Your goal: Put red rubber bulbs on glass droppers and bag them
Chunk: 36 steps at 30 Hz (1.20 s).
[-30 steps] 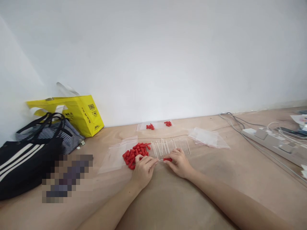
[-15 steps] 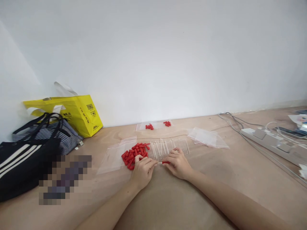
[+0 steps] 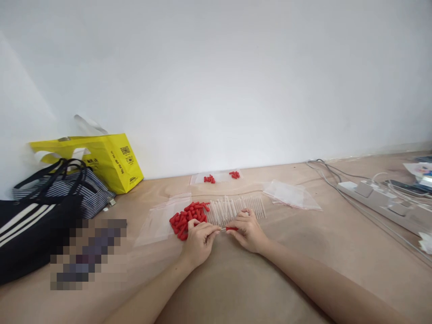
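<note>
My left hand (image 3: 200, 240) pinches one end of a thin clear tube (image 3: 223, 229). Opposite it, my right hand (image 3: 249, 231) grips a small red rubber piece (image 3: 231, 228) that meets the tube's other end. Beyond my left hand lies a heap of red rubber pieces (image 3: 184, 218), partly hidden by its fingers. A row of thin clear tubes (image 3: 232, 208) is laid out behind both hands. My fingertips cover part of the held tube and part of the red piece.
Flat clear bags lie at the left (image 3: 157, 225) and right (image 3: 292, 194). Near the wall is a bag with red pieces (image 3: 209, 179) on it. A yellow bag (image 3: 130, 166) and a black bag (image 3: 40, 234) stand left; a power strip (image 3: 381, 198) lies right.
The red piece and the tube are still held between my hands, which have barely moved. The whole view has shifted slightly to the left.
</note>
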Available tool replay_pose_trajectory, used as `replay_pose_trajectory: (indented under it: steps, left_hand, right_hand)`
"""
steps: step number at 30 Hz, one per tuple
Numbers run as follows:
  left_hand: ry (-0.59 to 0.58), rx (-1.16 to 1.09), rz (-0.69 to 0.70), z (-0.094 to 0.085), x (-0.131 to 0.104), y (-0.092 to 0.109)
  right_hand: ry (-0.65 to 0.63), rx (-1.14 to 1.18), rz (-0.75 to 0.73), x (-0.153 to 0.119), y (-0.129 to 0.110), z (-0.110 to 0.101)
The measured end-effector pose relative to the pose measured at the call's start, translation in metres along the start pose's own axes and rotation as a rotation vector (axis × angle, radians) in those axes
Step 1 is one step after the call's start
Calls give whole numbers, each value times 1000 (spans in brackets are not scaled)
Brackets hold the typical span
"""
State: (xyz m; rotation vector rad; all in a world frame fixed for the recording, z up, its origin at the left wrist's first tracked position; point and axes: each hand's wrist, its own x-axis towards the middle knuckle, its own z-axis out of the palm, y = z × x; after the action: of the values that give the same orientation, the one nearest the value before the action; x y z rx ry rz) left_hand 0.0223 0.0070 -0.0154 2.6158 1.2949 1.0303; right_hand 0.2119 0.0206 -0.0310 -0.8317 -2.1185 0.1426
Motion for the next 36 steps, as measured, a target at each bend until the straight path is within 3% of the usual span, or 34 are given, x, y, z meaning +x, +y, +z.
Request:
replay_pose_trajectory:
  steps: [27, 30, 36]
  left_hand:
    - [-38, -34, -43, 2, 2, 7]
    - [-23, -49, -82, 2, 3, 7]
    - [63, -63, -124, 3, 3, 10]
  right_hand:
    - [-107, 1, 19, 3, -2, -3]
    - [-77, 48, 107, 3, -1, -5]
    - [41, 300, 475, 7, -2, -2]
